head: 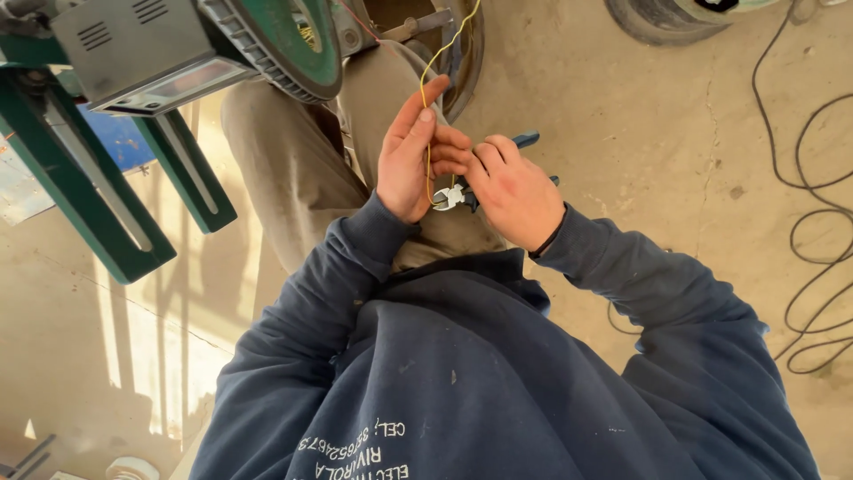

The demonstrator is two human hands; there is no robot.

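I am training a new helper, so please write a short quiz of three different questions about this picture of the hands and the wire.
1. True or false: the right hand holds pliers with blue handles.
2. What colour is the thin wire that the left hand pinches?
3. What lies on the concrete floor at the right? A) black cable B) red hose C) white rope

Key: 1 true; 2 yellow; 3 A.
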